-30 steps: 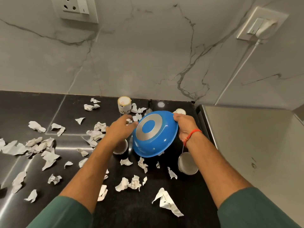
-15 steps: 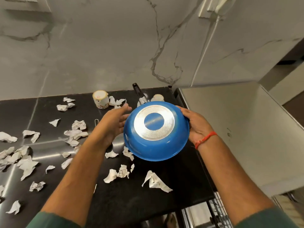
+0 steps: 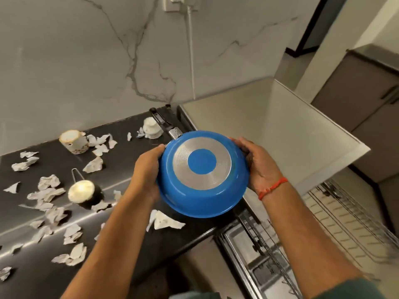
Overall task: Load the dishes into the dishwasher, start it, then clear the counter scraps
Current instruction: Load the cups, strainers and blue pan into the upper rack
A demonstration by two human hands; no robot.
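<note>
A blue pan (image 3: 203, 175) is held upside down in the air, over the right edge of the black surface (image 3: 133, 251). Its bottom faces up. The bottom has a shiny silver ring with a blue circle in the middle. A dark handle (image 3: 162, 121) sticks out from its far side, toward the wall.

Two hands hold the one pan. The left hand (image 3: 146, 171) curls around its left rim, and the right hand (image 3: 259, 165) curls around its right rim. Each grip is pressed on the pan, one on each side. The right wrist wears a red string (image 3: 272, 187).

Below and to the right is the open dishwasher (image 3: 254, 253), with a wire rack (image 3: 349, 223) pulled out. The rack looks bare, but the picture is blurry there.

On the surface there are three other dishes. One white cup with small flowers (image 3: 74, 142) lies tipped on its side near the back edge. One small white thing (image 3: 152, 128), maybe another cup, sits by the back right corner, just beside the pan's handle. One little round strainer with a wire handle (image 3: 81, 189) sits near the middle.

Many torn scraps of white paper (image 3: 48, 190) lie all over the surface, more than twenty. One bigger scrap (image 3: 164, 221) lies near the front edge, under the pan.
</note>
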